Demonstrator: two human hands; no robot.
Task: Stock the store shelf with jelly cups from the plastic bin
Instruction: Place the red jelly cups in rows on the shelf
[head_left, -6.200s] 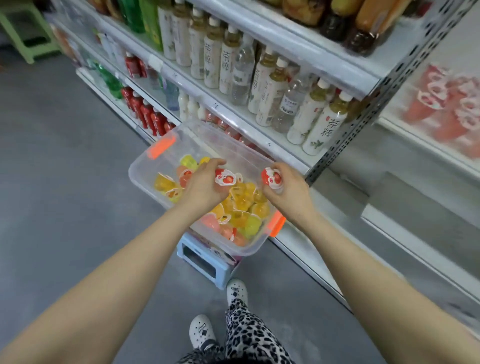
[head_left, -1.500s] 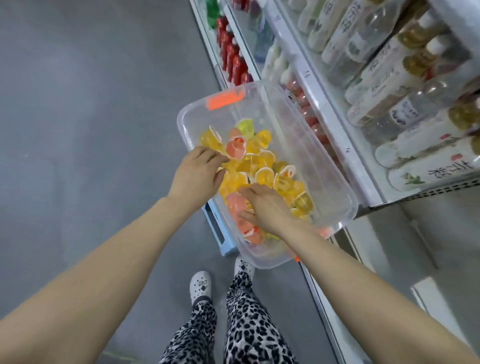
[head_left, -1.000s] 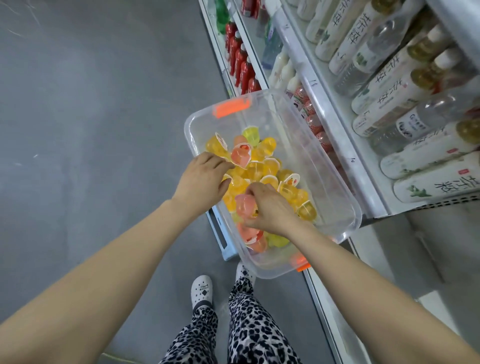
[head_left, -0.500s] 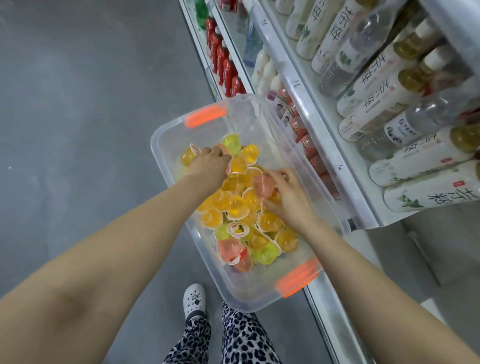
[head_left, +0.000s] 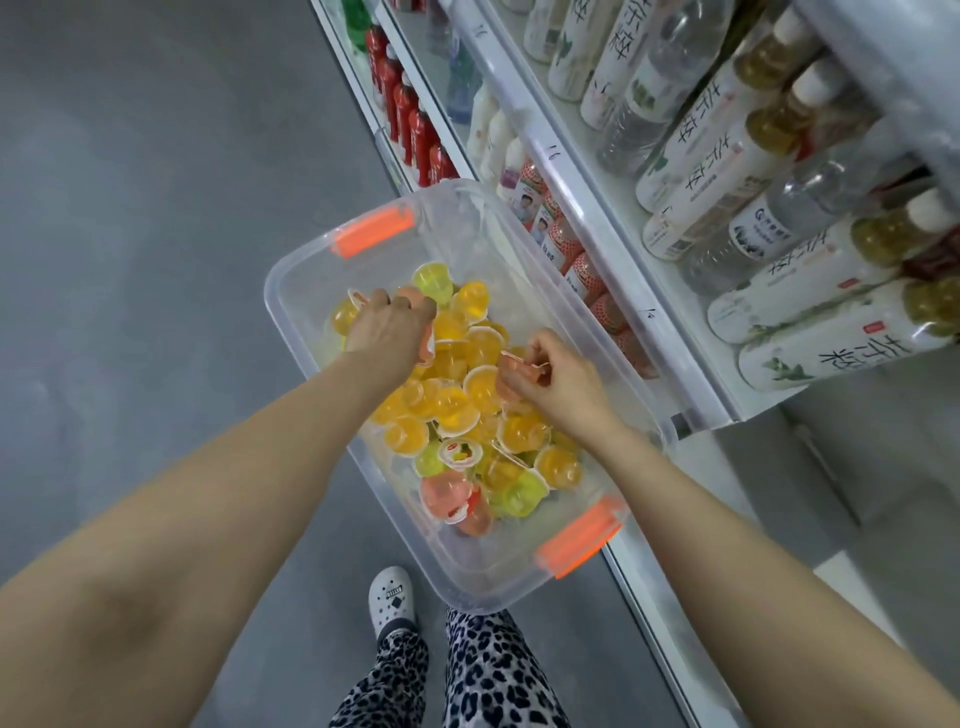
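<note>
Plastic bin (head_left: 291, 270) sits by shelf (head_left: 597, 223) for quick reach; L hand (head_left: 387, 332) curls round pink jelly cup (head_left: 413, 295), R hand (head_left: 563, 382) pinches 2nd pink cup (head_left: 519, 370), prob. one each to stock.

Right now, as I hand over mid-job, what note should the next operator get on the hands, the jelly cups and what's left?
Left hand: inside the plastic bin, fingers curled round a pink jelly cup.
Right hand: also in the bin, pinching another pink cup.
Loose jelly cups: mostly yellow and orange, a few green and pink, piled in the bin, which sits beside the drinks shelf.
Done: no cup can be seen shelved in this view.
Left: lift both cups out, shelve them, and repeat until the bin is empty.
</note>
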